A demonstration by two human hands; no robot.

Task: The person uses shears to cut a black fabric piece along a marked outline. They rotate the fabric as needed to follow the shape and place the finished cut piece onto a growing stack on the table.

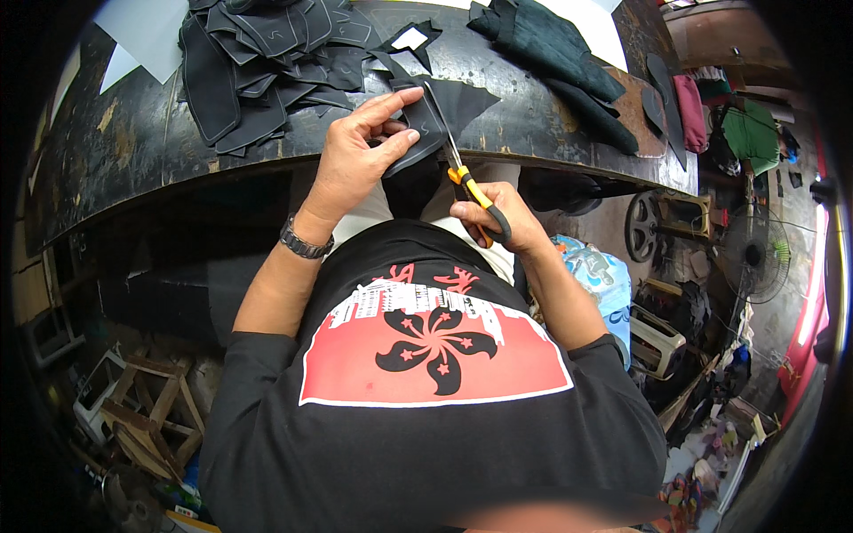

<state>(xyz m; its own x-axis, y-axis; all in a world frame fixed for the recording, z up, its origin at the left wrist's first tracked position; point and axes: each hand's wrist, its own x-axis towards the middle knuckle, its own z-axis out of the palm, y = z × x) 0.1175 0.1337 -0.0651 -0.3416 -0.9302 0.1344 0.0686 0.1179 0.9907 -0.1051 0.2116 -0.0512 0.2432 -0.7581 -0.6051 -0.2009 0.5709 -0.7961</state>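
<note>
My left hand (364,147) pinches the near-left edge of a black cut piece of sheet material (423,123) with pale outline marks, held at the table's front edge. My right hand (506,216) is wrapped round the yellow-and-black handles of a pair of scissors (468,182). Their blades point away from me and lie along the right side of the held piece. A dark pointed part of the material (462,105) spreads to the right of the blades. Whether the blades are fully closed is hard to make out.
Many black cut pieces (267,67) lie heaped on the dark worn table (133,147) at the left. Folded dark green material (551,62) rests at the right, near a brown board (641,111). A fan (755,256) and a wooden stool (155,400) stand on the floor.
</note>
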